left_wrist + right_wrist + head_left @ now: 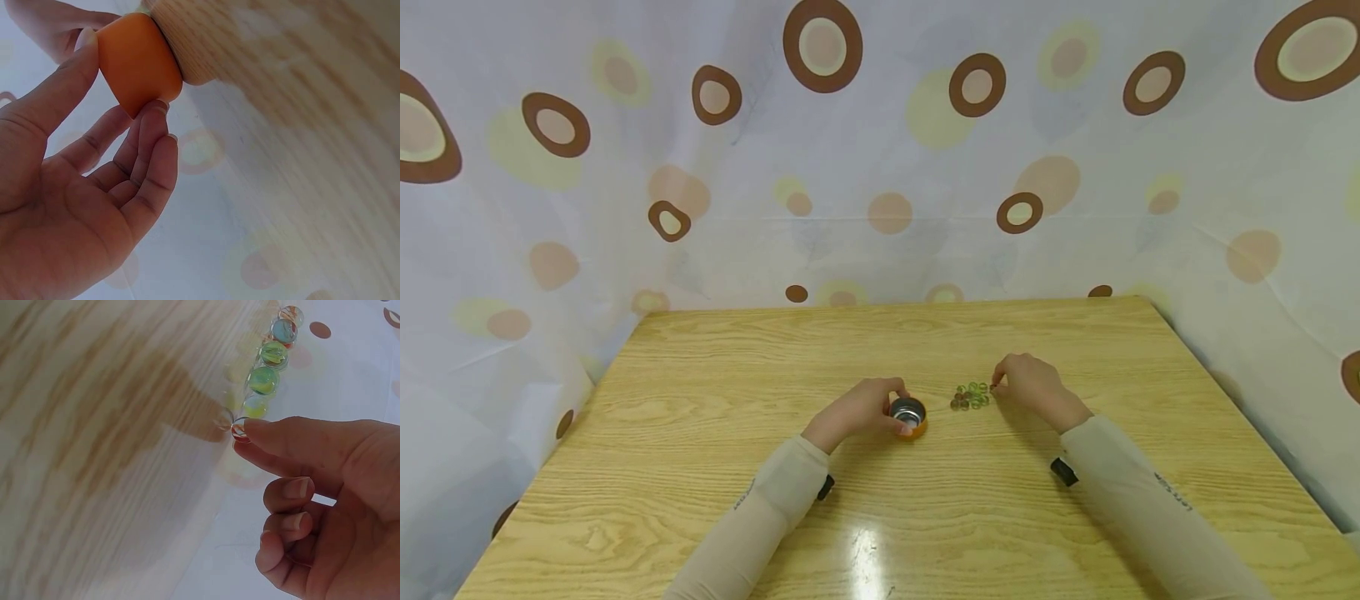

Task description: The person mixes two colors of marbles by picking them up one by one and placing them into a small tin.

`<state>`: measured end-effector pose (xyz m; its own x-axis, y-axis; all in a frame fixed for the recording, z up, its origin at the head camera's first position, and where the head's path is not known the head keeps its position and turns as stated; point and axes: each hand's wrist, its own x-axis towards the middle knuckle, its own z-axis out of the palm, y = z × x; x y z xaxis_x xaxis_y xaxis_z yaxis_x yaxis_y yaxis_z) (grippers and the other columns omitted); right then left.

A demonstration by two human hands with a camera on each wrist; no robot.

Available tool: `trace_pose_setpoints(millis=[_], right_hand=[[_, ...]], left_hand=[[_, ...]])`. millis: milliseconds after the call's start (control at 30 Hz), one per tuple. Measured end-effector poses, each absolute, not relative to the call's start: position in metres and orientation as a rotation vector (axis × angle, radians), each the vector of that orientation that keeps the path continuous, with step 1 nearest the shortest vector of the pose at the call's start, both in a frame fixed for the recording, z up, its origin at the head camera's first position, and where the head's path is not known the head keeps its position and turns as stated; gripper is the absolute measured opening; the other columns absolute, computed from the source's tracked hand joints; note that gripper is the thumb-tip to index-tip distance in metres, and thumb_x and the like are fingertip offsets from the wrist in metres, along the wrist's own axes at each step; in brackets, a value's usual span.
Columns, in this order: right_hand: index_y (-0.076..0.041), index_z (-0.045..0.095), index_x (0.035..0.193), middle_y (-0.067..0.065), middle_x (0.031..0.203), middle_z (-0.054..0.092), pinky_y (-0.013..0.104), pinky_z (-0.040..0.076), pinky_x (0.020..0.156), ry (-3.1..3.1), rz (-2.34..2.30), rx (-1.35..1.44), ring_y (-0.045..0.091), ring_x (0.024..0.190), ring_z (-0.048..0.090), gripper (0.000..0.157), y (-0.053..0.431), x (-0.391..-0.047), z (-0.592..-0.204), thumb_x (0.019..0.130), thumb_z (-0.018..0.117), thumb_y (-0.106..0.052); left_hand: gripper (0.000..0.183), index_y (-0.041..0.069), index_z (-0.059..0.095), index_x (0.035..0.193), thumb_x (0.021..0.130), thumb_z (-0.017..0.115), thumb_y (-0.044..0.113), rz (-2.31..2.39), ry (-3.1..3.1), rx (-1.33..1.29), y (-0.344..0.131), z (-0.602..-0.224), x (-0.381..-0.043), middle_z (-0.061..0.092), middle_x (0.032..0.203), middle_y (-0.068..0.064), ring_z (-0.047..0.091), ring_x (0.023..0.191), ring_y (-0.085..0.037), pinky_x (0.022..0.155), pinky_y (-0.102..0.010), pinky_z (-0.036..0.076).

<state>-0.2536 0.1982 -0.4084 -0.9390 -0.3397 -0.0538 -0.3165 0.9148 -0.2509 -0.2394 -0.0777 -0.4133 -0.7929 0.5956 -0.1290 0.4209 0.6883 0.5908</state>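
Note:
My left hand grips a small round orange tin by its sides, thumb and fingers around its wall. The tin stands on the table with its shiny silver inside facing up. In the left wrist view its smooth orange side shows between thumb and fingers. My right hand pinches a clear glass marble with red swirls between thumb and forefinger, at the table surface. Just left of that hand lies a cluster of glass marbles, some green, some reddish brown.
A wooden table spans the view, with light glare near its front edge. Behind it and along both sides hangs a white curtain printed with brown, yellow and pink circles. A black strap piece shows at the right wrist.

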Motion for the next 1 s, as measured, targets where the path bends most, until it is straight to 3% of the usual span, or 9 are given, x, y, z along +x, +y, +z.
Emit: trace_pose_setpoints(millis=[833,1000], right_hand=[[-0.001,0.071,0.098,0.021,0.105,0.067,0.043,0.052,0.065,3.027,-0.394,-0.509,0.034,0.083,0.065,0.014,0.2000,-0.2532,-0.4098,0.090,0.068,-0.011],[-0.001,0.071,0.100,0.021,0.103,0.067,0.039,0.051,0.060,3.041,-0.424,-0.515,0.027,0.073,0.064,0.015,0.1983,-0.2534,-0.4092,0.090,0.068,-0.012]], left_hand=[[0.043,0.005,0.058,0.117,0.083,0.077,0.023,0.811,2.585,0.799,-0.0771,-0.4110,-0.2371,0.055,0.074,-0.003,0.047,0.065,-0.014,0.060,-0.026,0.040],[0.043,0.005,0.058,0.117,0.083,0.077,0.023,0.810,2.583,0.789,-0.0771,-0.4116,-0.2377,0.055,0.075,-0.003,0.048,0.065,-0.014,0.061,-0.026,0.040]])
